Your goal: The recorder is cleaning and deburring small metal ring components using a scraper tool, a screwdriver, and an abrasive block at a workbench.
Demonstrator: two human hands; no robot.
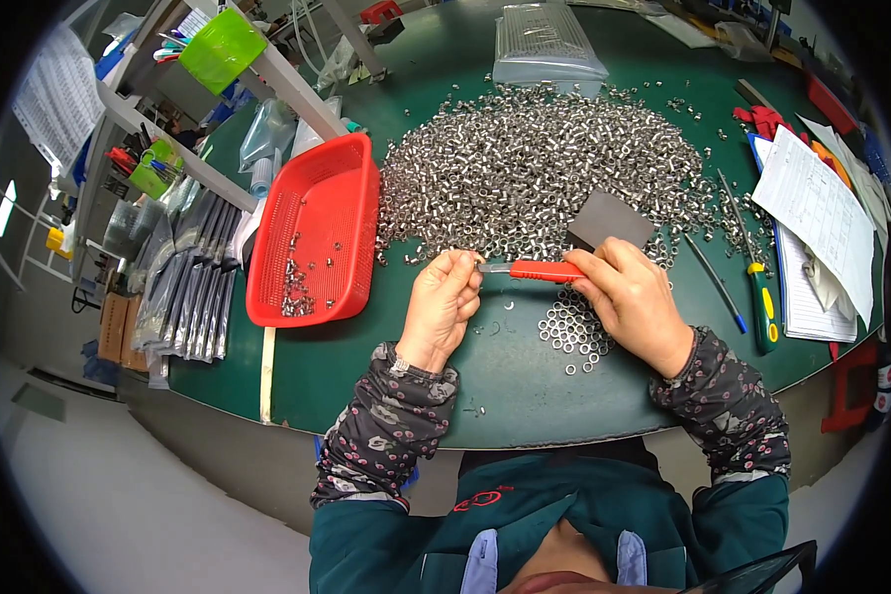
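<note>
Fingers (pixel 457 269) on both hands are closed in grips. Leftmost on the tabletop (pixel 366 381), one red basket (pixel 360 238) holds scattered metal bits (pixel 295 300), too jumbled to count. Next, the left hand (pixel 439 309) pinches one tiny piece (pixel 479 260), mostly hidden between thumb and forefinger. One red knife (pixel 546 271) points its blade at those fingertips; whether it touches cannot be told. The right hand (pixel 632 297) grasps its handle. The knife should feel light and stiff, its casing smooth; the handle is the place to hold, clear of the blade. Behind both hands spreads a heap of metal pieces (pixel 525 148), beyond counting. Beside the right hand lie flat rings (pixel 567 329), perhaps dozens, partly covered; probably light, hard and slippery, best pinched by the rim. Farther right come one grey block (pixel 611 220), one blue-ended rod (pixel 720 284) and one yellow-and-green-handled tool (pixel 764 309).
</note>
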